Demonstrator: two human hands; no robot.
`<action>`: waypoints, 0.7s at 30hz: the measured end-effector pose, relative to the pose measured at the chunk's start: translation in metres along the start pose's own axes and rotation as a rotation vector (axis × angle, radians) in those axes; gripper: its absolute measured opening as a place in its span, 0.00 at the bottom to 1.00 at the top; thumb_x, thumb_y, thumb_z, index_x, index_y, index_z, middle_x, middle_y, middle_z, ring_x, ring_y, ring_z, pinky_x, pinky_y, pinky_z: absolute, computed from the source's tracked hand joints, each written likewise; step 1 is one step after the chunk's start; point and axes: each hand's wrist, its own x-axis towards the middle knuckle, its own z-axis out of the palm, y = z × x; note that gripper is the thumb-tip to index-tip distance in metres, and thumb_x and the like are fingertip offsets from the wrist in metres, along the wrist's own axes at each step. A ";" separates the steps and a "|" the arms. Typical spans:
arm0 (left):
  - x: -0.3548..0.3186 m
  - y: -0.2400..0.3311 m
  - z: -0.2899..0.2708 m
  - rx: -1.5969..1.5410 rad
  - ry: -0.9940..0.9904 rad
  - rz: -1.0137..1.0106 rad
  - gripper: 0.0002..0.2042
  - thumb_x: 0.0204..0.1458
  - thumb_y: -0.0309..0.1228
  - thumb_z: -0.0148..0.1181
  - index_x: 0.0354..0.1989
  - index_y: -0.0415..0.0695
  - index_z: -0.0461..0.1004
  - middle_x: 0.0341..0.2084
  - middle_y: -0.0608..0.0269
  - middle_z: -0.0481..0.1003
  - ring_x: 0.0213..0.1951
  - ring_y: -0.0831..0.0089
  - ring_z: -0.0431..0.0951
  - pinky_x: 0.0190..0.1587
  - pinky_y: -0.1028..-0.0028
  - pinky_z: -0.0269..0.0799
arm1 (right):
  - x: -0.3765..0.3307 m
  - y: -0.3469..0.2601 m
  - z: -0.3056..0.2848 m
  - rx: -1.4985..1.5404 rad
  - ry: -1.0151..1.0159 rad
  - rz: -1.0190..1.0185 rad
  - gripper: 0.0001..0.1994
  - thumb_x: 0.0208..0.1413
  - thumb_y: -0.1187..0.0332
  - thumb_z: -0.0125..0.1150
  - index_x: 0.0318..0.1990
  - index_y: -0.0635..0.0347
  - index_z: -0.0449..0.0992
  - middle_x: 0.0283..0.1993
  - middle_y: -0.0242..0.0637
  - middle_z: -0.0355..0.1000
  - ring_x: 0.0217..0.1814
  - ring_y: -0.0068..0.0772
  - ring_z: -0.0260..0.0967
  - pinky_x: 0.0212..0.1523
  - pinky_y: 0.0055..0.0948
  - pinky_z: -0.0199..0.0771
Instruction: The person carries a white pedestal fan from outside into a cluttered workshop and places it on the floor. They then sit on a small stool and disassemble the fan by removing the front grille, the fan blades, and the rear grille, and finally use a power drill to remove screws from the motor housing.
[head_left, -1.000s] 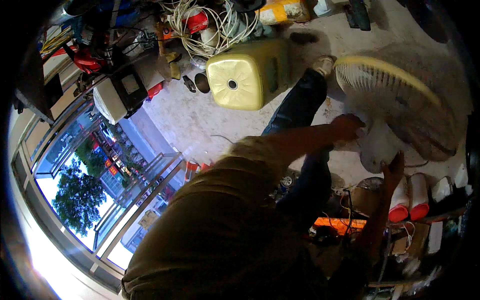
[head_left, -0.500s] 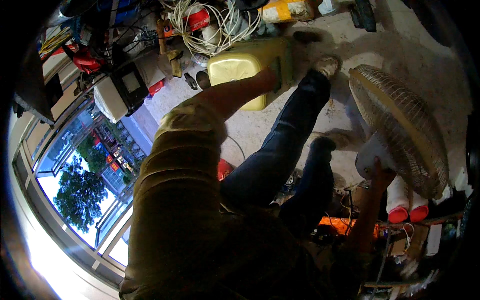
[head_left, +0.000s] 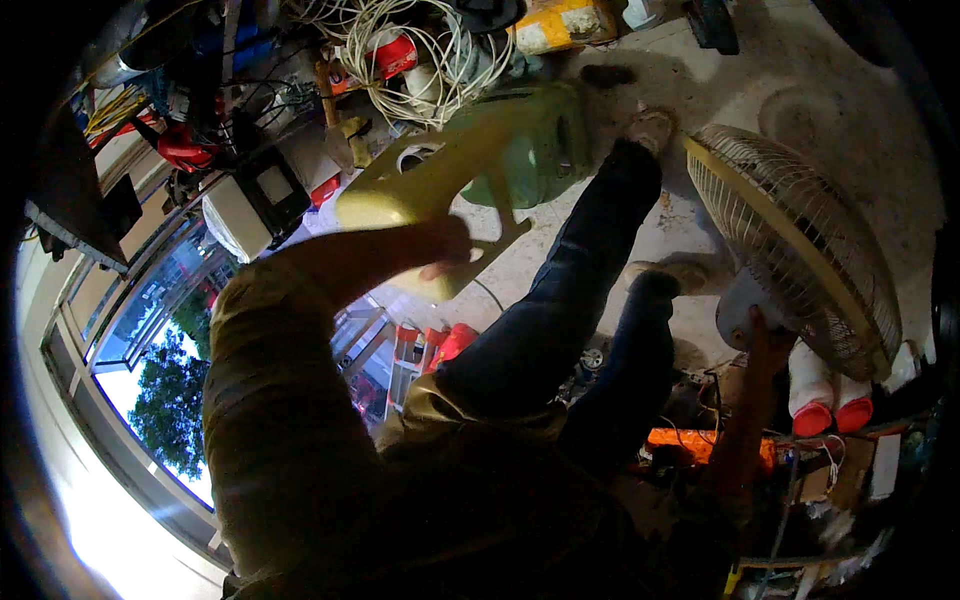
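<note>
My left hand (head_left: 448,248) is closed on the edge of a yellow plastic stool (head_left: 385,195), which hangs tilted on its side with its legs pointing right. Part of the stool is blurred. Behind its legs stands a green plastic container or stool (head_left: 545,150); I cannot tell which. Over on the right, my right hand (head_left: 768,338) grips the grey motor housing (head_left: 742,308) of an electric fan (head_left: 800,235). The fan's wire cage with its yellowish rim is tilted upward beside my legs. The fingers behind the housing are partly hidden.
A coil of white cable (head_left: 420,70) and a yellow-taped package (head_left: 562,25) lie at the far side. A black-and-white box (head_left: 258,205) is by the window at left. Two white tubes with red ends (head_left: 812,400) sit below the fan, near a cluttered shelf (head_left: 790,545).
My left hand has pulled the yellow stool left and toward me, away from the green thing, and its legs now show. The fan and my right hand stay nearly in place.
</note>
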 end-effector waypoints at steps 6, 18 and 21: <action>-0.050 0.055 0.119 -0.299 -0.452 0.175 0.28 0.34 0.47 0.61 0.47 0.49 0.68 0.34 0.58 0.74 0.38 0.60 0.73 0.40 0.60 0.68 | 0.026 0.105 0.013 0.339 -0.043 -0.097 0.40 0.39 0.61 0.70 0.58 0.66 0.53 0.59 0.47 0.56 0.59 0.41 0.55 0.60 0.38 0.53; 0.242 -0.002 0.249 -0.469 -0.238 0.126 0.35 0.28 0.48 0.67 0.50 0.50 0.64 0.28 0.59 0.75 0.34 0.55 0.75 0.34 0.60 0.70 | 0.037 0.058 0.087 0.018 0.007 0.041 0.35 0.41 0.68 0.67 0.57 0.67 0.55 0.59 0.44 0.57 0.58 0.39 0.55 0.58 0.37 0.53; 0.288 -0.016 0.243 -0.429 0.143 0.099 0.38 0.26 0.47 0.69 0.50 0.47 0.64 0.33 0.56 0.74 0.39 0.56 0.74 0.39 0.63 0.69 | 0.040 0.057 0.107 -0.053 0.048 0.099 0.36 0.41 0.67 0.67 0.57 0.68 0.55 0.59 0.44 0.57 0.58 0.40 0.55 0.57 0.36 0.54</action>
